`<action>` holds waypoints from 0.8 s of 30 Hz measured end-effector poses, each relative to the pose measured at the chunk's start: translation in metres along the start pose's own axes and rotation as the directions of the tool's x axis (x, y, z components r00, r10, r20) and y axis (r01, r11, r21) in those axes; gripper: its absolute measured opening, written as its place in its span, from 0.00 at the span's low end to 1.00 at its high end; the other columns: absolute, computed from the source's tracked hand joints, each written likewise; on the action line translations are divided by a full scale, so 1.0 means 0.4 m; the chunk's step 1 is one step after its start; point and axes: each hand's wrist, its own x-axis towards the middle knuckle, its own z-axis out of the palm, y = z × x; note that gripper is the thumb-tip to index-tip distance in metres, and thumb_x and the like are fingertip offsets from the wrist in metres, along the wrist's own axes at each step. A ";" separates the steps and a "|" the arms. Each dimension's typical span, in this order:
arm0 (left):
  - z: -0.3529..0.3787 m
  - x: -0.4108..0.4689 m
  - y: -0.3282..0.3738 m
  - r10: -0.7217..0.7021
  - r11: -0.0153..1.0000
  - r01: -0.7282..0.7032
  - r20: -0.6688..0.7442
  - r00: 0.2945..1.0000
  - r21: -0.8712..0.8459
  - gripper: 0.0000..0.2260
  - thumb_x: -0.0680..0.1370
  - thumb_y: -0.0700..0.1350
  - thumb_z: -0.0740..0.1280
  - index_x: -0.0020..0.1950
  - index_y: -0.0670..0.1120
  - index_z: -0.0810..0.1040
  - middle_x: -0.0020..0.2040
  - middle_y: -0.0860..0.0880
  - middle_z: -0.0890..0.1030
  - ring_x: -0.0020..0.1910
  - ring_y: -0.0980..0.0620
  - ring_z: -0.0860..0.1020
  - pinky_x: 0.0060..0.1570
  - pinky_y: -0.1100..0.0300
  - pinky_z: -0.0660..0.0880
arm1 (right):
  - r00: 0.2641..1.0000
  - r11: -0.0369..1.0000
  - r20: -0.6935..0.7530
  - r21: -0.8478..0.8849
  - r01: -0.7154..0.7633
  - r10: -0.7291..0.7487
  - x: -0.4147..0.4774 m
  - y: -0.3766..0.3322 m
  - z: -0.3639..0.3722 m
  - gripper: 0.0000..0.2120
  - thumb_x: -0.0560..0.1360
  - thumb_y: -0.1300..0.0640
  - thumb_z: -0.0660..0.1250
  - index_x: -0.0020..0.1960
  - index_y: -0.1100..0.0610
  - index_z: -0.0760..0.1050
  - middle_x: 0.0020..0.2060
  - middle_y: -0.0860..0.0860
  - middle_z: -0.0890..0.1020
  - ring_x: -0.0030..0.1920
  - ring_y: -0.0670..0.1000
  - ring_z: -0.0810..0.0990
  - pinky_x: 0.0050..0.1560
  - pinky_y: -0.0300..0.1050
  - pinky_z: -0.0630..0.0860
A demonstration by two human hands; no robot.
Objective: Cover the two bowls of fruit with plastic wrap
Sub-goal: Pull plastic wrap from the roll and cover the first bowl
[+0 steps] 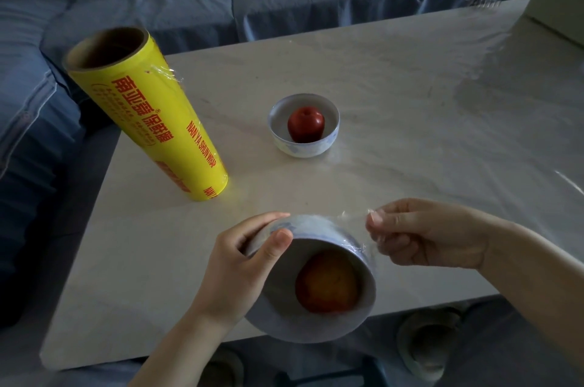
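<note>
The roll [148,115] is standing on end at the table's [395,102] left, its long side pointing up. The left hand [240,263] is gripping the bowl [278,298] at the near edge, tipping its mouth toward the person. The right hand [426,235] is pinching the wrap [350,216] by the rim. Pulling it tight, then pressing it down, seems best.

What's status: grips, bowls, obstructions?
Left grip holds tilted orange bowl. Right grip pinches plastic wrap at its side. Apple bowl: wrapped or not, can't tell. Wrap roll upright, clear of both.
</note>
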 end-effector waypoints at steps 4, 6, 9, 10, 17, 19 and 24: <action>0.001 0.000 0.004 0.003 1.000 -0.004 0.053 0.999 0.015 0.30 0.57 0.77 0.64 0.44 0.55 0.81 0.44 0.64 0.83 0.47 0.65 0.80 0.44 0.76 0.72 | 0.959 0.955 -0.137 0.131 0.266 -0.248 0.016 0.041 0.009 0.22 0.43 0.48 0.83 0.32 0.56 0.81 0.36 0.51 0.83 0.33 0.45 0.81 0.33 0.35 0.77; 0.007 0.000 0.006 -0.004 1.000 0.002 0.093 0.996 0.021 0.30 0.57 0.76 0.64 0.45 0.55 0.81 0.44 0.64 0.83 0.47 0.65 0.80 0.43 0.76 0.72 | 0.931 0.905 -0.145 0.226 0.362 -0.336 0.029 0.060 0.026 0.18 0.47 0.49 0.82 0.31 0.56 0.80 0.46 0.53 0.85 0.45 0.48 0.84 0.41 0.38 0.80; 0.011 0.001 0.006 0.005 0.999 -0.010 0.133 0.991 0.033 0.31 0.57 0.76 0.64 0.47 0.54 0.80 0.46 0.64 0.83 0.48 0.65 0.80 0.43 0.75 0.72 | 0.901 0.834 -0.242 0.348 0.427 -0.360 0.042 0.071 0.056 0.09 0.59 0.53 0.75 0.33 0.58 0.80 0.39 0.54 0.85 0.41 0.50 0.84 0.40 0.40 0.81; 0.011 0.000 0.005 0.013 0.999 -0.017 0.138 0.990 0.032 0.31 0.57 0.76 0.64 0.47 0.55 0.80 0.46 0.64 0.83 0.48 0.65 0.80 0.43 0.75 0.72 | 0.891 0.826 -0.310 0.360 0.434 -0.333 0.046 0.073 0.064 0.07 0.61 0.54 0.72 0.34 0.59 0.80 0.34 0.54 0.84 0.35 0.49 0.83 0.36 0.39 0.80; 0.016 -0.019 0.000 0.097 0.995 -0.095 0.080 0.992 -0.036 0.27 0.62 0.74 0.64 0.48 0.55 0.80 0.47 0.63 0.83 0.47 0.64 0.81 0.45 0.74 0.73 | 0.791 0.926 -0.549 0.076 0.371 -0.272 0.066 0.065 0.104 0.06 0.66 0.59 0.72 0.33 0.62 0.82 0.25 0.54 0.80 0.25 0.47 0.77 0.29 0.37 0.76; 0.018 -0.020 0.001 0.138 0.989 -0.135 0.056 0.989 -0.052 0.26 0.65 0.73 0.63 0.49 0.54 0.80 0.47 0.63 0.84 0.48 0.63 0.81 0.46 0.73 0.73 | 0.810 0.949 -0.528 0.023 0.313 -0.255 0.066 0.058 0.109 0.07 0.68 0.59 0.72 0.34 0.62 0.82 0.26 0.54 0.81 0.26 0.47 0.78 0.29 0.37 0.77; 0.018 -0.023 0.012 0.187 0.980 -0.182 0.056 0.981 -0.078 0.25 0.66 0.72 0.63 0.48 0.54 0.82 0.48 0.61 0.84 0.49 0.61 0.81 0.46 0.70 0.75 | 0.912 0.986 -0.383 -0.130 0.106 -0.149 0.048 0.033 0.106 0.09 0.70 0.56 0.71 0.37 0.63 0.82 0.27 0.54 0.81 0.26 0.47 0.78 0.28 0.36 0.76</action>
